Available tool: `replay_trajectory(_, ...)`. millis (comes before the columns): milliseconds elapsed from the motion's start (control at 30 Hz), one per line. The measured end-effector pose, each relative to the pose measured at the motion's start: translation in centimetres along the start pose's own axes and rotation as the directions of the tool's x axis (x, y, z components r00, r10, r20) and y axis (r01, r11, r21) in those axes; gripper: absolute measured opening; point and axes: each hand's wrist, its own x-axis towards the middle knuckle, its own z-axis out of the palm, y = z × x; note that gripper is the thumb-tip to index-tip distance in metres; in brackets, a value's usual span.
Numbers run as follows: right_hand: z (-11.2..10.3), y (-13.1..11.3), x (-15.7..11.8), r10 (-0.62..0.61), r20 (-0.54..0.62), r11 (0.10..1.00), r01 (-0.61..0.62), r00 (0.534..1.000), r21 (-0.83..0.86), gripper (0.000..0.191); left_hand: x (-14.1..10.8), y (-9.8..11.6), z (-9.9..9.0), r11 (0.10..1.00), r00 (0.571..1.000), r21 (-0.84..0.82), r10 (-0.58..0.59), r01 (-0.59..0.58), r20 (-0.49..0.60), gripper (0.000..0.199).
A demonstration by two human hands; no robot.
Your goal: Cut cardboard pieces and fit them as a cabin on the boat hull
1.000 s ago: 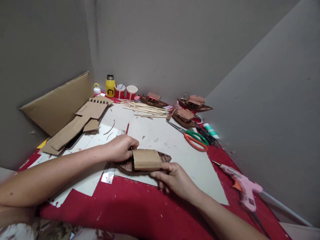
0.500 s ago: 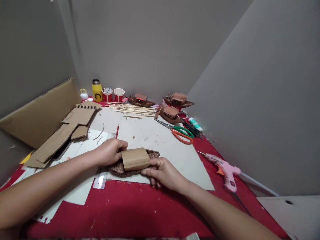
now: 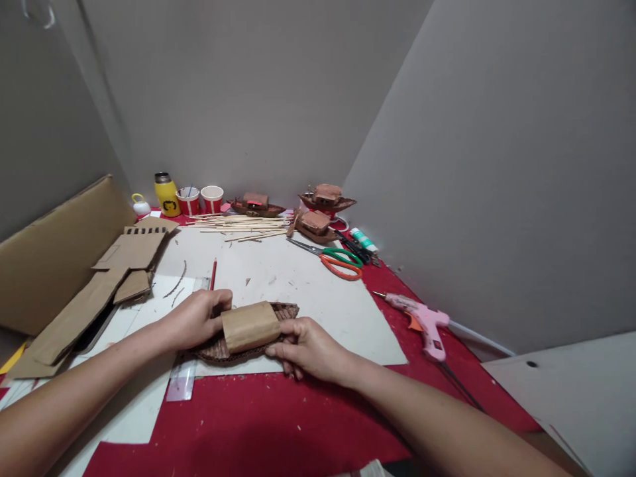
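Note:
A small brown cardboard model boat (image 3: pixel 218 351) lies low over the front of the white sheet, its ribbed deck partly showing. Across its middle sits a curved tan cardboard roof (image 3: pixel 251 326). My left hand (image 3: pixel 193 319) is closed at the left end, thumb and fingers against the roof's edge and the hull; some fingertips are hidden. At the right end my right hand (image 3: pixel 313 348) pinches the boat, with its index finger touching the roof and its thumb by the near side of the hull. Whether the roof is fixed to the hull I cannot tell.
Green-and-orange scissors (image 3: pixel 330 258) and a pink glue gun (image 3: pixel 422 321) lie to the right. Thin wooden sticks (image 3: pixel 238 224) and finished boats (image 3: pixel 315 225) are at the back. Cut cardboard (image 3: pixel 94 305) lies left, near a red pencil (image 3: pixel 214 273) and clear ruler (image 3: pixel 181 383).
The camera view has turned, so most of the table appears shifted to the left. Both hands stay on the boat and roof, with almost the same grip.

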Motion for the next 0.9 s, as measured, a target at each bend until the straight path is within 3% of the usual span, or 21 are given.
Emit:
replay_trajectory(233,-0.5,-1.0,-0.6,-0.055,-0.008,0.998,0.055,0.998,0.037,0.028,0.4,-0.3,-0.3,0.994,0.999,-0.109,-0.027,0.023,-0.036,0.012)
replay_trajectory(400,-1.1,-2.0,-1.1,-0.062,-0.006,0.993,0.062,0.998,0.1,0.047,0.4,0.5,-1.3,0.918,0.982,-0.383,-0.153,0.101,-0.109,0.007)
replay_trajectory(467,-1.5,-2.6,-1.4,-0.078,-0.042,0.988,0.083,0.996,0.128,0.052,0.5,0.4,-1.6,0.884,0.969,-0.454,-0.198,0.112,-0.146,0.005)
replay_trajectory(567,-2.4,-3.6,-2.3,-0.126,-0.176,0.99,0.136,0.976,0.046,0.049,0.7,0.0,-1.8,0.797,0.941,-0.594,-0.276,0.11,-0.196,0.02)
replay_trajectory(700,-5.4,-4.5,-4.6,-0.207,-0.392,0.978,0.182,0.896,-0.1,0.041,0.7,-0.6,-1.7,0.625,0.911,-0.769,-0.384,0.137,-0.149,0.036)
replay_trajectory(767,-7.7,-4.2,-6.3,-0.286,-0.536,0.946,0.145,0.795,-0.291,0.037,0.7,-0.8,-1.6,0.536,0.922,-0.832,-0.378,0.142,-0.086,0.034)
replay_trajectory(833,-10.1,-3.0,-8.4,-0.327,-0.624,0.857,-0.055,0.71,-0.512,0.039,0.7,-0.9,-1.4,0.474,0.936,-0.87,-0.349,0.138,-0.042,0.03)
replay_trajectory(900,-12.1,-1.2,-10.7,-0.276,-0.747,0.739,-0.364,0.605,-0.567,0.042,0.8,-0.8,-1.4,0.447,0.94,-0.885,-0.339,0.134,-0.029,0.029)
